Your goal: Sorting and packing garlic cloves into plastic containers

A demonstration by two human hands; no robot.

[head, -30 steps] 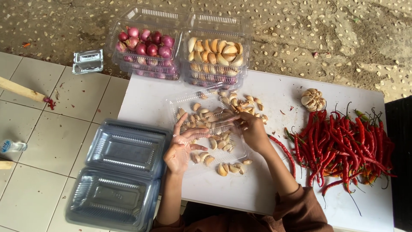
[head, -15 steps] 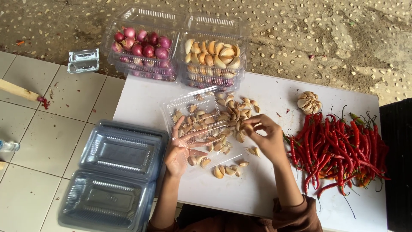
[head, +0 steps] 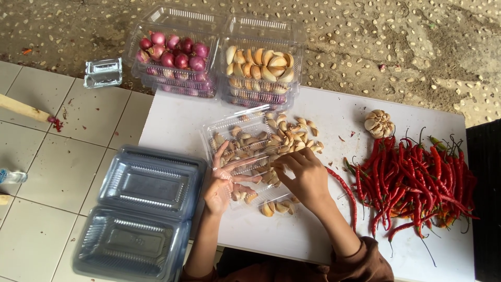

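An open clear plastic clamshell tray (head: 236, 127) lies on the white table (head: 334, 112) with garlic cloves (head: 245, 142) in it. My left hand (head: 222, 184) grips the tray's near flap, with the fingers spread along it. My right hand (head: 308, 177) is beside it, its fingertips pinched on cloves at the tray's near right edge. A pile of loose cloves (head: 295, 137) spills off the tray's right side. A few more cloves (head: 276, 208) lie in front of my hands.
Two shut clear boxes stand at the table's far edge, one of red shallots (head: 172, 52), one of garlic cloves (head: 261, 65). A garlic bulb (head: 379, 122) and a heap of red chilies (head: 417, 177) lie right. Stacked empty trays (head: 141, 219) sit left on tiles, by a small clear box (head: 103, 72).
My right hand has come back from the loose pile to the tray's near edge. My left hand has stayed on the tray's flap.
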